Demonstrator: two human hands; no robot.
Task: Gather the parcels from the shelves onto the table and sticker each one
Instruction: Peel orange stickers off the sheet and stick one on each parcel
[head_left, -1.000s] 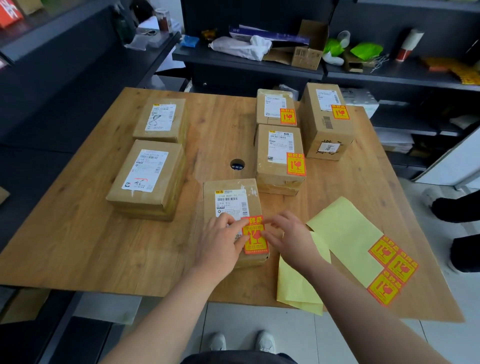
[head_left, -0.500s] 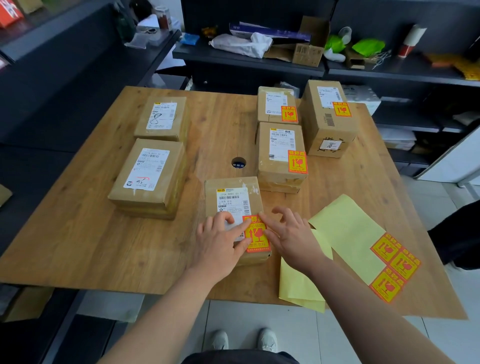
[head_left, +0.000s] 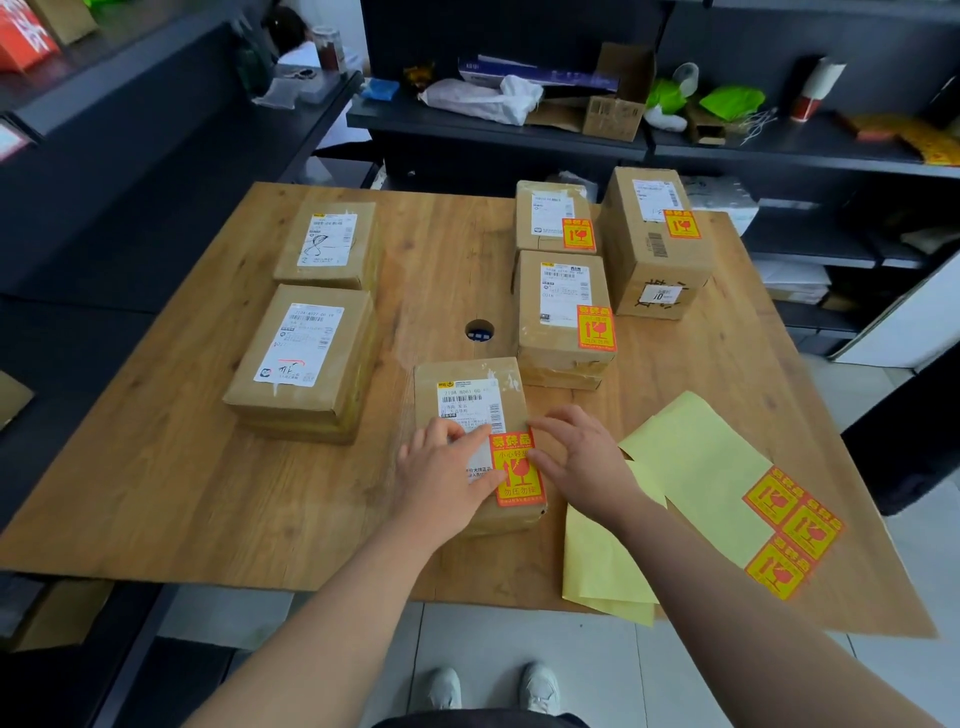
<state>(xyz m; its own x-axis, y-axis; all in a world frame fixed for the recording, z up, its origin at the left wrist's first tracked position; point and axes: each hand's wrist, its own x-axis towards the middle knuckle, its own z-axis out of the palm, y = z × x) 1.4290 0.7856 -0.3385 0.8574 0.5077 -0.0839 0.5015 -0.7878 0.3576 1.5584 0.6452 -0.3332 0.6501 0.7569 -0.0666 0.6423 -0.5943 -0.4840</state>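
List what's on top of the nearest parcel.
White shipping label, red-and-yellow fragile sticker, and the left-hand grip lying flat, hiding the label's lower part. The right-hand grip is at the sticker's right edge.

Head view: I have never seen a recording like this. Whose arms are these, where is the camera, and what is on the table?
No machine here: a person wears the camera on the head, looking down at their own bare hands. The left hand presses flat on the nearest parcel; the right hand touches its red-and-yellow sticker. Neither hand holds anything. On the wooden table, three more stickered parcels lie beyond, and two left parcels have no sticker. The yellow backing sheet carries three spare stickers.
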